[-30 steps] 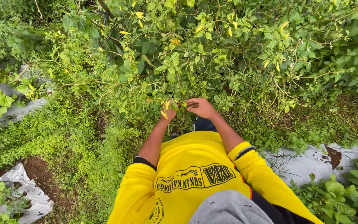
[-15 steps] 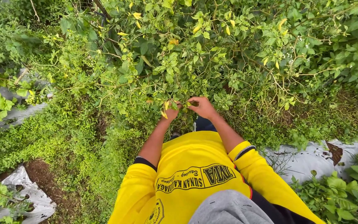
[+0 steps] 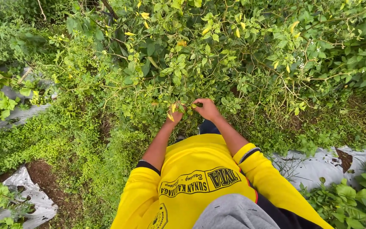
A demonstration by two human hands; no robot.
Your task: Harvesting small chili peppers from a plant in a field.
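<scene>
A dense green bush (image 3: 234, 55) with small yellow pods and yellowing leaves fills the top of the head view. Both my arms, in yellow sleeves pushed up, reach into its lower branches. My left hand (image 3: 175, 114) is closed around a few small yellow pods (image 3: 171, 113) at the foot of the bush. My right hand (image 3: 207, 109) is just to its right, fingers pinched on a thin green twig (image 3: 194, 105) of the same bush. The two hands almost touch. My fingertips are partly hidden among the leaves.
Silver plastic ground sheeting lies at the left (image 3: 20, 113), lower left (image 3: 32, 203) and right (image 3: 314, 167). Low weeds (image 3: 77, 148) cover the ground between. A bare soil patch (image 3: 43, 174) shows at lower left. Broad-leaved plants (image 3: 356, 199) grow at lower right.
My hands stay at the same spot in the bush, and the right hand's fingers have drawn closer to the left hand. The view has shifted slightly.
</scene>
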